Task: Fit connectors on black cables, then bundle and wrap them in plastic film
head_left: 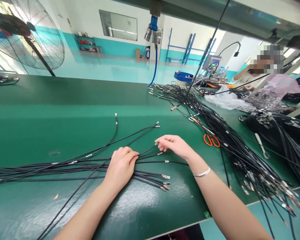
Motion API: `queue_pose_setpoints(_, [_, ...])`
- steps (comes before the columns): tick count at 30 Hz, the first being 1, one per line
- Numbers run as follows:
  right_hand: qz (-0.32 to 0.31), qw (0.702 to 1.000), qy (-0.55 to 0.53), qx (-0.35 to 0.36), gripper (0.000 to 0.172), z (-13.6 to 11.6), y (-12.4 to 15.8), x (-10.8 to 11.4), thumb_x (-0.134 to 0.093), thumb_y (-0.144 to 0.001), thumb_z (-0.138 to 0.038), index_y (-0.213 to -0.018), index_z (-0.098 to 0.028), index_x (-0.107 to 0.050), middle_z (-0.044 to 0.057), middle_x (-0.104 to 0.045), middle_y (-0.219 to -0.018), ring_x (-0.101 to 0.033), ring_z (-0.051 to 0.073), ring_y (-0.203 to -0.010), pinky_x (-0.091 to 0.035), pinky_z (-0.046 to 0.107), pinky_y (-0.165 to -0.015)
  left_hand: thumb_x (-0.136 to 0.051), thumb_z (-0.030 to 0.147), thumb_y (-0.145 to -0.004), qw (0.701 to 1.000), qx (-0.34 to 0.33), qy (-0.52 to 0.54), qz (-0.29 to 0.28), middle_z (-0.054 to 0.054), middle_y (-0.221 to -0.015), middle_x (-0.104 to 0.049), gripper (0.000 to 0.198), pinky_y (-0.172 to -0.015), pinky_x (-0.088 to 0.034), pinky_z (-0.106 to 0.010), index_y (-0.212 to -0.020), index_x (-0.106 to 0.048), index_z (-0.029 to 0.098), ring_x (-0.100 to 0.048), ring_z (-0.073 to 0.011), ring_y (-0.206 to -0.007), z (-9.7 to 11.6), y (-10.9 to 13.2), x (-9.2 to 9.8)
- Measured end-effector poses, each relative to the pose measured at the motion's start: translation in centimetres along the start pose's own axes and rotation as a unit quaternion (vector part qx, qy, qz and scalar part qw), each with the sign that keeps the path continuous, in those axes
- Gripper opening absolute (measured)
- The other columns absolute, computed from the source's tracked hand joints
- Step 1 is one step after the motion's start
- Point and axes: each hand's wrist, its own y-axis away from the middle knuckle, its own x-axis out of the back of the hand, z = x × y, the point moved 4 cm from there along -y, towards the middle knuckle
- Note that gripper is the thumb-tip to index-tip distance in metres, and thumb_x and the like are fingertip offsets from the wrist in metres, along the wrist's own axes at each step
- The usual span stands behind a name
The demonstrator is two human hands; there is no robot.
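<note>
Black cables [40, 168] lie bunched along the green worktop [65, 130], running out towards nine o'clock from the left hand [122, 163], which closes over them with its fingers together. From where I stand, the right hand [173, 145], between two and three o'clock of the left, pinches the end of one cable [147, 150] between thumb and fingertips; its tip is mostly hidden. Metal terminals [166, 177] fan out between three and four o'clock of the left hand, and a stray end [116, 115] points up at twelve.

I would watch that pinch: it takes in only the very tip, so a tug could slip it free or bend the metal. If the left hand eases off, the loose lengths could roll and cross, since several already overlap. One cable runs at three o'clock beneath the right wrist, and a sweep of the forearm could drag it; the bracelet [201, 172] might catch on a terminal.

At three o'clock of the right hand, orange-handled scissors [211, 140] sit against a larger cable heap [205, 113]. Reaching that way carelessly could tangle the two groups.
</note>
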Motion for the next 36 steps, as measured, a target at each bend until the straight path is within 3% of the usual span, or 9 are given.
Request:
queue_pose_setpoints(6, [0.017,0.999,-0.004,-0.031,0.036,0.7,-0.1,0.4,-0.066,-0.073,-0.042,-0.087,-0.009,-0.067,0.007,-0.063,-0.076,-0.056,0.009,-0.066,-0.046,0.022,-0.064,-0.049,0.023,-0.088,1.000,-0.005,-0.001,0.007,-0.002,-0.083,-0.056,0.017,-0.070,-0.034,-0.031,-0.089,-0.065,0.021,-0.045,-0.0152,-0.079,0.1,0.2,0.1])
queue_pose_setpoints(15, [0.006,0.985,-0.160,-0.068,0.028,0.8,-0.1,-0.2,-0.071,-0.068,-0.034,-0.079,-0.009,-0.066,0.005,-0.061,-0.070,-0.055,0.008,-0.059,-0.046,0.019,-0.058,-0.047,0.024,-0.088,1.000,0.004,0.018,0.010,-0.003,-0.084,-0.057,0.018,-0.071,-0.034,-0.032,-0.089,-0.065,0.021,-0.046,-0.0153,-0.079,0.1,0.1,0.2])
queue_pose_setpoints(21, [0.008,0.978,-0.201,-0.057,0.027,0.5,0.1,0.0,-0.072,-0.068,-0.029,-0.088,-0.012,-0.064,0.004,-0.062,-0.072,-0.057,0.008,-0.062,-0.048,0.020,-0.062,-0.045,0.026,-0.090,0.999,0.004,0.036,0.005,-0.003,-0.086,-0.057,0.021,-0.073,-0.035,-0.032,-0.093,-0.065,0.022,-0.046,-0.0156,-0.081,0.0,0.3,0.5])
queue_pose_setpoints(25, [-0.001,0.980,-0.189,-0.065,0.033,0.8,0.0,0.3,-0.074,-0.066,-0.030,-0.093,-0.012,-0.066,0.007,-0.064,-0.081,-0.060,0.010,-0.071,-0.049,0.022,-0.070,-0.041,0.027,-0.091,0.998,0.012,0.064,-0.004,-0.003,-0.088,-0.057,0.024,-0.076,-0.037,-0.032,-0.095,-0.064,0.021,-0.046,-0.0161,-0.085,-0.2,0.3,0.7])
queue_pose_setpoints(29, [0.039,0.993,-0.103,-0.047,0.035,1.0,-0.2,0.8,-0.070,-0.070,-0.038,-0.092,-0.011,-0.068,0.009,-0.064,-0.086,-0.060,0.012,-0.075,-0.049,0.024,-0.073,-0.038,0.031,-0.092,0.994,0.032,0.101,-0.011,-0.004,-0.090,-0.058,0.027,-0.078,-0.040,-0.032,-0.095,-0.063,0.020,-0.048,-0.0160,-0.086,-0.4,0.1,0.8])
queue_pose_setpoints(36, [0.050,0.986,-0.150,-0.052,0.034,0.2,0.1,0.5,-0.074,-0.065,-0.029,-0.090,-0.011,-0.059,0.005,-0.063,-0.073,-0.059,0.010,-0.064,-0.048,0.021,-0.060,-0.039,0.031,-0.091,0.993,0.038,0.111,-0.018,-0.003,-0.087,-0.058,0.027,-0.078,-0.041,-0.031,-0.095,-0.063,0.020,-0.049,-0.0158,-0.084,-0.7,-0.1,0.4])
